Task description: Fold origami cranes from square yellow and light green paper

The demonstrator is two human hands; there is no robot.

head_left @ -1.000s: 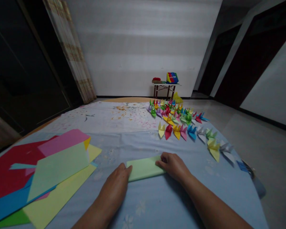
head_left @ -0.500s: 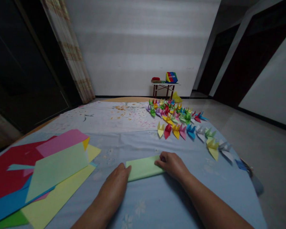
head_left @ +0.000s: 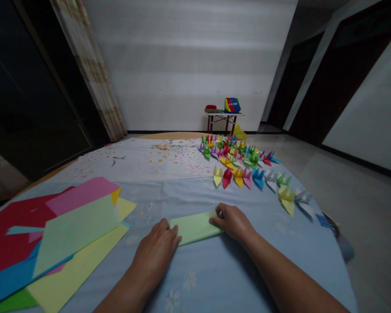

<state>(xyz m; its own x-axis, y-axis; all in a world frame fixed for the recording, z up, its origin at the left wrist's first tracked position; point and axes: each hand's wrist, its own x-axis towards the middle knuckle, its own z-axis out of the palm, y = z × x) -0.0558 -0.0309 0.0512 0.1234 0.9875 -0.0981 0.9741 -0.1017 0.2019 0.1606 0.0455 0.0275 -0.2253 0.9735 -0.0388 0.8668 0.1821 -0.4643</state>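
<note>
A light green sheet of paper (head_left: 195, 227), folded into a long flat strip, lies on the blue tablecloth (head_left: 195, 269) before me. At its left end is my left hand (head_left: 161, 243), its thumb and fingers closed on the edge. My right hand (head_left: 233, 221) pinches the strip's right end between thumb and bent fingers. The undersides of both hands are hidden.
Loose coloured sheets (head_left: 81, 230) lie overlapping at the left. Several folded paper cranes (head_left: 237, 176) stand in rows toward the right and far side. Beyond the round table, a small stand (head_left: 223, 114) holds a colourful box (head_left: 232, 104) against the wall.
The left fingers have shifted slightly farther onto the strip's left end. The right hand keeps its pinch, and the whole view has shifted a little.
</note>
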